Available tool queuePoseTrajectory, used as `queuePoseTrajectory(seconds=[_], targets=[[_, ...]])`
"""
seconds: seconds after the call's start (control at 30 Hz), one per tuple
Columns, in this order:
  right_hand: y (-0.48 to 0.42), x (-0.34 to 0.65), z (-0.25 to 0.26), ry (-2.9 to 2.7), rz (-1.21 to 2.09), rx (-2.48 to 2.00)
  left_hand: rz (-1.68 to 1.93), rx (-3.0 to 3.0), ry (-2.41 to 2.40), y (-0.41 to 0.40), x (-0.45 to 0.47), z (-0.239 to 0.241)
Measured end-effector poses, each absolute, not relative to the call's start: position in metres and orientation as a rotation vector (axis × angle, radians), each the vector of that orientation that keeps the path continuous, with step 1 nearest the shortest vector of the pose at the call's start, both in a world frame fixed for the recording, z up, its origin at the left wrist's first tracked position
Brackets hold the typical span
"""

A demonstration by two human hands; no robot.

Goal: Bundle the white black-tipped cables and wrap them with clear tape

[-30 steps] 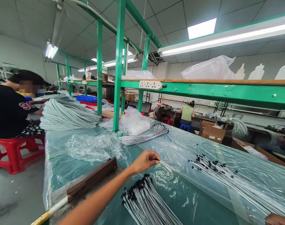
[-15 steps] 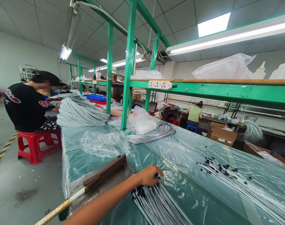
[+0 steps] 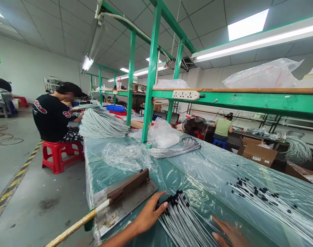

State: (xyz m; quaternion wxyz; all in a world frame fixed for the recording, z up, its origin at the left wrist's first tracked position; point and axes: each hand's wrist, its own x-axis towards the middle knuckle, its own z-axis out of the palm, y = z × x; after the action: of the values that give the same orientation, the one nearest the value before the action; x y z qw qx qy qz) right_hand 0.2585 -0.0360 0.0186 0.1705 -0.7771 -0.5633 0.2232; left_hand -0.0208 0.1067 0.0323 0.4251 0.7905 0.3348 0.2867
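Note:
A bundle of thin grey cables (image 3: 183,219) with black connector ends lies on the plastic-covered table in front of me. My left hand (image 3: 151,211) is open at the bundle's left side, its fingers stretched and the thumb against the black ends. On the other side, low in the view, my right hand (image 3: 230,233) is open with fingers apart, slightly blurred, close to the cables' right edge. Whether it touches them I cannot tell. The bundle's lower end runs out of view.
To the left sits a paper cutter (image 3: 127,202) with a long handle. More black-ended cables (image 3: 269,202) lie at right, and another bundle (image 3: 177,150) farther back. Crumpled clear plastic (image 3: 127,156) lies near the green post (image 3: 151,75). A co-worker (image 3: 53,116) sits at left.
My left hand has moved from on top of the black ends to the bundle's left side, fingers opening out. My right hand has come into view at lower right. The view has turned left.

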Motion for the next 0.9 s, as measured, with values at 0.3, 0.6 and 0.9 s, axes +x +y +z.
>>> queuePoseTrajectory(seconds=[0.3, 0.6, 0.9], targets=[[-0.005, 0.242, -0.010, -1.751, 0.185, -1.967, 0.786, 1.915, 0.887, 0.106, -0.013, 0.017], [0.010, 0.249, -0.018, -1.507, 0.662, -1.782, 0.808, 1.915, 0.874, 0.109, -0.010, 0.024], [0.011, 0.217, -0.007, -1.479, 0.500, -1.975, 0.824, 1.773, 0.861, 0.114, -0.002, 0.019]])
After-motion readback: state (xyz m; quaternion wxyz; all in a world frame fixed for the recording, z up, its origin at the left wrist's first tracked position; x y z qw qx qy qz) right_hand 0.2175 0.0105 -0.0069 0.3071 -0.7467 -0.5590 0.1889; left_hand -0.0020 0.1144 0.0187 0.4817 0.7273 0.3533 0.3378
